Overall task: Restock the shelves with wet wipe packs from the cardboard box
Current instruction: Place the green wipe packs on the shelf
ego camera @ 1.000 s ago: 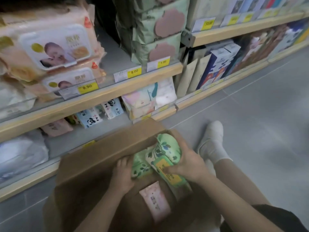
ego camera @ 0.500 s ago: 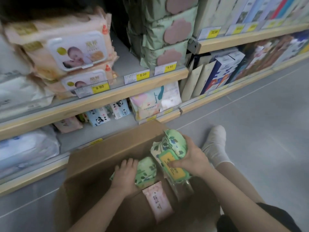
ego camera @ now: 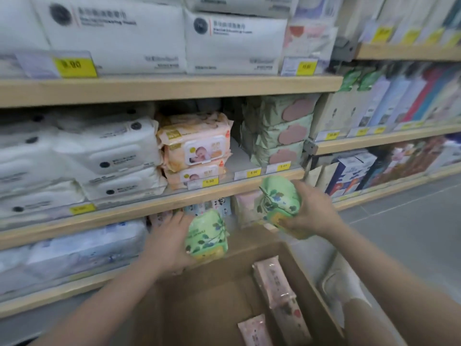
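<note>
Both hands have risen from the box [ego camera: 219, 300]: left hand [ego camera: 167, 242] and right hand [ego camera: 313, 212] each grip green packs [ego camera: 205, 237], shelf-bound.

Bare forearms, white sock [ego camera: 341, 288]

Both forearms bare, reaching forward and up. Left hand [ego camera: 167, 242] raised, fingers [ego camera: 174, 218] wrapped behind a green pack [ego camera: 206, 237]. Right hand [ego camera: 311, 211] higher and further right, fingers curled round a second green pack [ego camera: 279, 198].
</note>
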